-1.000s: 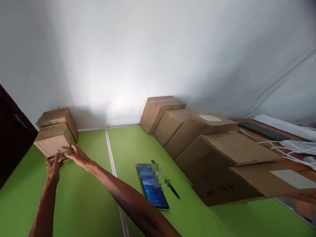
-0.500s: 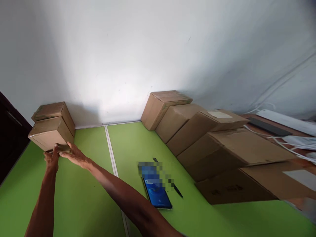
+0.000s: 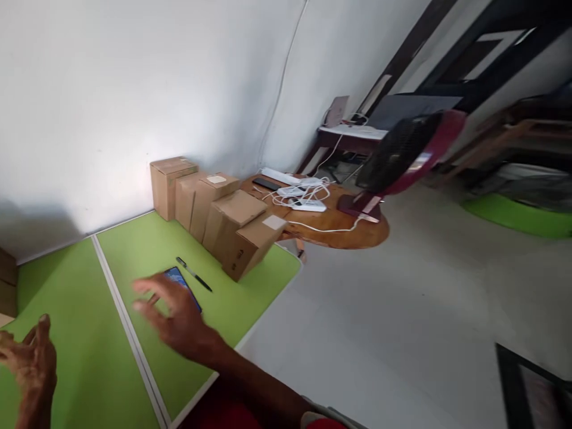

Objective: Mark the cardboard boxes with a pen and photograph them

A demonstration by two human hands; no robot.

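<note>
Head view: 1 flat blue-screened phone (image 3: pixel 190 290) lies on the smooth green table (image 3: pixel 107 357), partly under the fingers (image 3: pixel 149 288) of the right hand (image 3: pixel 179 319), which hovers spread and empty. 1 slim black pen (image 3: pixel 193 274) lies just right. Left hand (image 3: pixel 29 363) open, empty, near left. 5 matte cardboard boxes (image 3: pixel 223 220) line the far right edge
</note>
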